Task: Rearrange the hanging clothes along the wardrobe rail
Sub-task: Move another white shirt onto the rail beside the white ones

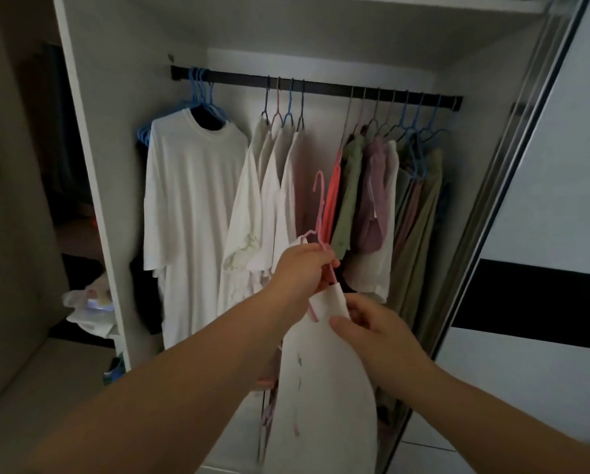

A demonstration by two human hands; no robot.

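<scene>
A white garment on a pink hanger is held off the dark wardrobe rail, below its middle and in front of the hanging clothes. The hanger's hook points up, free of the rail, and faint marks show on the cloth.

The left hand reaches in from the lower left, its fingers curled around the pink hanger's neck. The right hand comes from the lower right, just below the left, thumb and fingers pinching the top edge of the white garment.

On the rail's left end hangs a large white T-shirt with a cluster of blue hangers. Under the rail's middle hang several white shirts. Toward the rail's right end hang green tops, a mauve top and olive garments, with a coral-red hanger hanging among them.

The white wardrobe is dim inside. Right of the rail stands a sliding door with a black band. Left of the wardrobe, crumpled pale items lie on a shelf.
</scene>
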